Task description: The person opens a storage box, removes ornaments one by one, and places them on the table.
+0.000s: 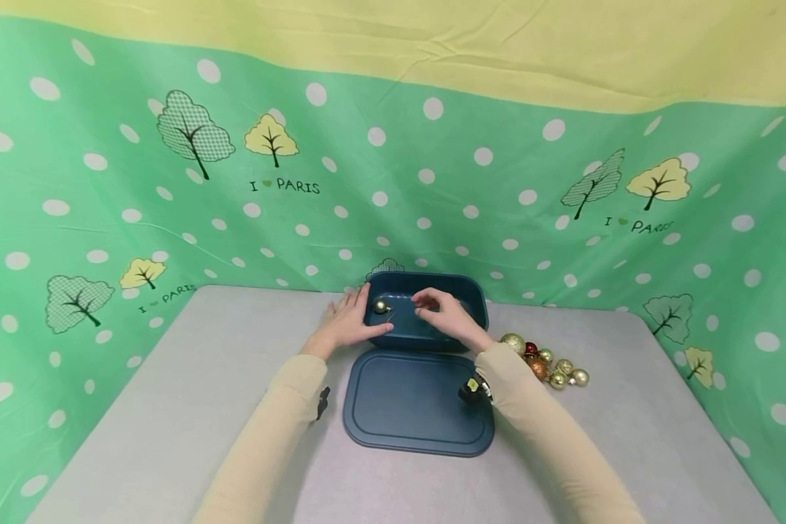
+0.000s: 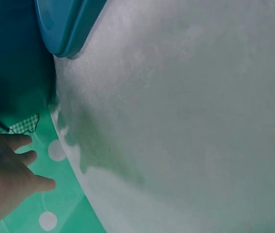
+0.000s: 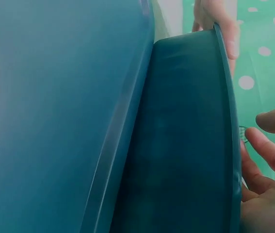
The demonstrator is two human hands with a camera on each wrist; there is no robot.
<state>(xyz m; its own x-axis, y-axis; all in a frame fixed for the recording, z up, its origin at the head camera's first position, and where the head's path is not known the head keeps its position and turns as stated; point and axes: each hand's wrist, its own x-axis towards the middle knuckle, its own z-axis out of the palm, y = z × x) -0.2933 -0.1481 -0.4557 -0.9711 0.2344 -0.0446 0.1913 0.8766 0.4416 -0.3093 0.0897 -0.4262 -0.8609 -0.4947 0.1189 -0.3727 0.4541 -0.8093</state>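
Observation:
A dark blue rectangular box [image 1: 426, 343] stands open at the back of the table, with one small gold bauble [image 1: 380, 306] inside near its left end. My left hand [image 1: 348, 320] rests against the box's left side, thumb stretched along the front rim. Over the middle of the box is my right hand [image 1: 447, 314], its fingers bent loosely. In the right wrist view, the right hand [image 3: 273, 179] has thumb and fingertips apart, with nothing visible between them. The box's blue lid [image 1: 419, 404] lies flat just in front of it.
To the right of the box sits a cluster of gold, red and copper baubles [image 1: 546, 362], partly behind the right sleeve. A green and yellow printed curtain [image 1: 426, 175] hangs close behind the grey table [image 1: 236, 378]. Black wrist cameras show under both sleeves.

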